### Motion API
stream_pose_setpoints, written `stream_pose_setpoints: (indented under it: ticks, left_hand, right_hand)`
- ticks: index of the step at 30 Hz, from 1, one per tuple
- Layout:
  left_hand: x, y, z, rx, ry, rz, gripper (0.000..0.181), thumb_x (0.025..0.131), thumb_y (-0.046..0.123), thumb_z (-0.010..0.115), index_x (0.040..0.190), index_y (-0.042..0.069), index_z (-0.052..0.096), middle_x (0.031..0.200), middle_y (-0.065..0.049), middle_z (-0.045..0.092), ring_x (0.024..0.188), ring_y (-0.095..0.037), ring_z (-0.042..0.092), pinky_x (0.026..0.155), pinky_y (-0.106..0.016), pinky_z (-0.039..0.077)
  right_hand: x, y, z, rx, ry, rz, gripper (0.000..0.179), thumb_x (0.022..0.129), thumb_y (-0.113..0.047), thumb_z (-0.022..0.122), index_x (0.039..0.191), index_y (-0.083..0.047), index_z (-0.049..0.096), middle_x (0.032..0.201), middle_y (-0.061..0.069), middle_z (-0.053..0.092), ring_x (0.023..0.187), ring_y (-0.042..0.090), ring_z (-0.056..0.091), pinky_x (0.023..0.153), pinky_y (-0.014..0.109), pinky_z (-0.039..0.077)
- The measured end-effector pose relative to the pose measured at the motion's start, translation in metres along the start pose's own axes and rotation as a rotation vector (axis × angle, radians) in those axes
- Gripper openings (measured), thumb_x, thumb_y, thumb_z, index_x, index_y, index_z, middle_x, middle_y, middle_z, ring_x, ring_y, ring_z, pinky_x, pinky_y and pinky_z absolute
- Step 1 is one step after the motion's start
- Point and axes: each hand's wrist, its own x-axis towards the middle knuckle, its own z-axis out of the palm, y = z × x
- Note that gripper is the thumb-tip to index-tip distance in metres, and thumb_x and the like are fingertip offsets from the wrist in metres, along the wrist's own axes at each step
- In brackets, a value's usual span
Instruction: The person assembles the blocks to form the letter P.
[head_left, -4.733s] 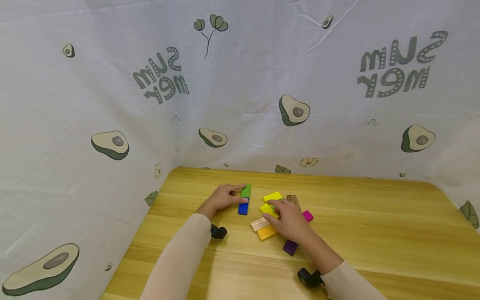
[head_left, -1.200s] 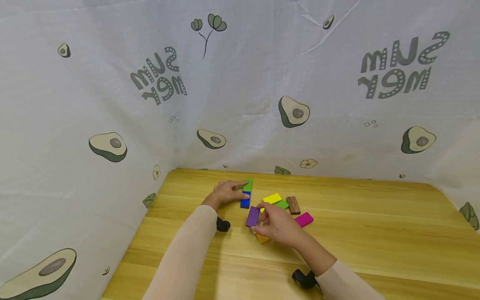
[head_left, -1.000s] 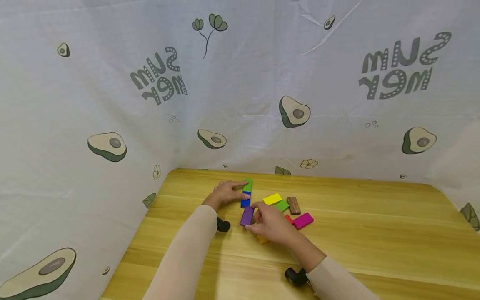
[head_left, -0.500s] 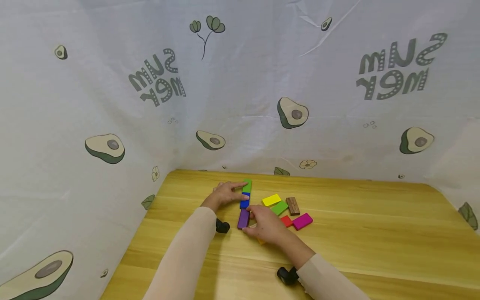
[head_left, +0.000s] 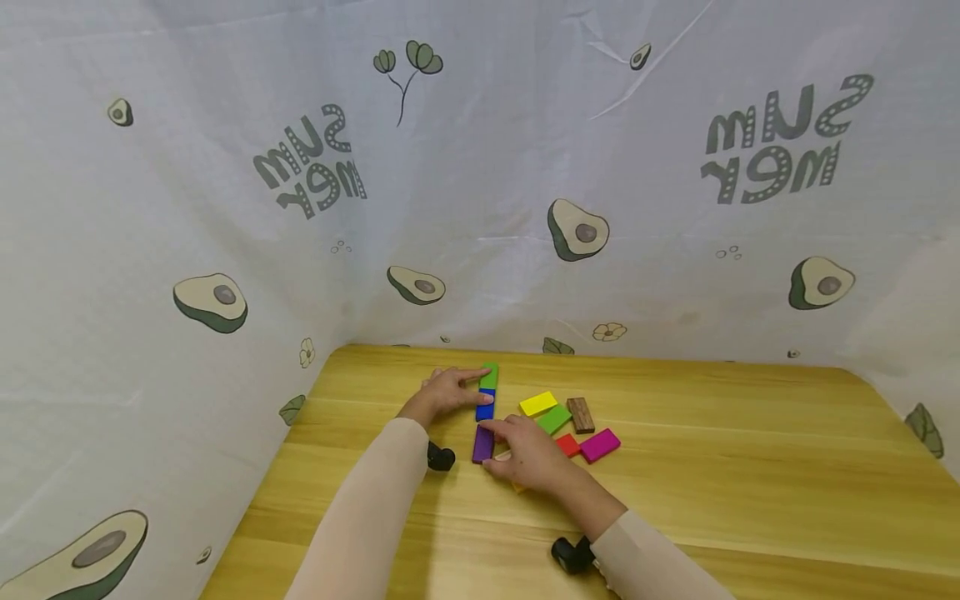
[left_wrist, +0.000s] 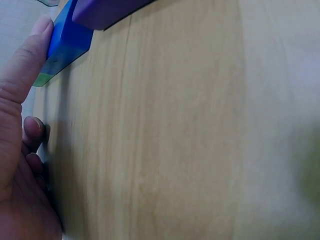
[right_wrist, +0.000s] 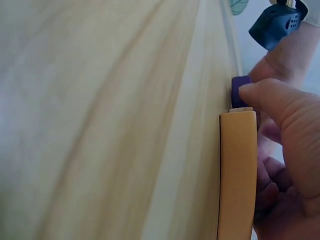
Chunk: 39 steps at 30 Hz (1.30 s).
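Note:
A green block (head_left: 491,377) and a blue block (head_left: 484,411) lie end to end in a column on the table. My left hand (head_left: 442,394) rests beside them, its extended index finger touching the green one and its thumb against the blue one. Below the blue block, a purple block (head_left: 482,445) lies roughly in line, with a small gap visible in the head view. My right hand (head_left: 534,454) pinches this purple block between thumb and index finger at its two ends. Under that hand, an orange block (right_wrist: 237,175) is mostly hidden from the head view.
Right of the column lie loose blocks: yellow (head_left: 537,404), another green block (head_left: 553,419), dark brown (head_left: 581,415), red (head_left: 568,446) and magenta (head_left: 601,446). A pale wooden block (head_left: 502,457) shows partly by my right hand. A patterned cloth (head_left: 480,167) hangs behind the table.
My right hand, earlier over the loose blocks, has brought the purple block leftward and down to below the blue one. My left hand stays at the green and blue blocks.

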Motion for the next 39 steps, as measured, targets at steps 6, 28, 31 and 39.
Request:
stream_pose_setpoints:
  ticks: [6, 28, 31, 39]
  left_hand:
    - [0.0000, 0.0000, -0.0011, -0.018, 0.001, 0.019, 0.065, 0.085, 0.060, 0.075, 0.145, 0.049, 0.053, 0.150, -0.008, 0.056, 0.128, -0.031, 0.043, 0.117, -0.061, 0.028]
    - [0.0006, 0.0025, -0.0024, -0.005, -0.005, 0.028, 0.065, 0.086, 0.060, 0.075, 0.145, 0.047, 0.053, 0.137, -0.009, 0.063, 0.120, -0.029, 0.045, 0.114, -0.059, 0.029]
    - [0.0003, 0.0023, -0.0025, -0.002, -0.005, 0.025, 0.065, 0.086, 0.060, 0.075, 0.145, 0.047, 0.053, 0.138, -0.010, 0.062, 0.122, -0.030, 0.045, 0.115, -0.059, 0.029]
    - [0.0000, -0.0009, -0.0005, -0.002, -0.006, -0.002, 0.065, 0.085, 0.061, 0.075, 0.145, 0.050, 0.053, 0.142, -0.009, 0.059, 0.121, -0.028, 0.045, 0.114, -0.057, 0.032]
  right_hand:
    - [0.0003, -0.0017, -0.0017, -0.066, 0.018, -0.047, 0.050, 0.091, -0.034, 0.078, 0.135, -0.014, 0.068, 0.103, 0.005, 0.065, 0.086, 0.012, 0.051, 0.073, 0.028, 0.047]
    - [0.0024, -0.0073, 0.0010, -0.110, 0.025, 0.011, 0.050, 0.094, -0.034, 0.075, 0.139, -0.015, 0.065, 0.101, 0.004, 0.063, 0.086, 0.013, 0.050, 0.075, 0.030, 0.046]
    - [0.0025, -0.0078, 0.0011, -0.110, 0.018, 0.014, 0.050, 0.094, -0.034, 0.075, 0.139, -0.015, 0.064, 0.102, 0.004, 0.064, 0.087, 0.014, 0.050, 0.075, 0.031, 0.046]
    - [0.0000, -0.0080, -0.0019, 0.080, 0.012, 0.089, 0.052, 0.094, -0.035, 0.074, 0.141, -0.015, 0.063, 0.101, 0.001, 0.061, 0.086, 0.012, 0.052, 0.074, 0.027, 0.048]
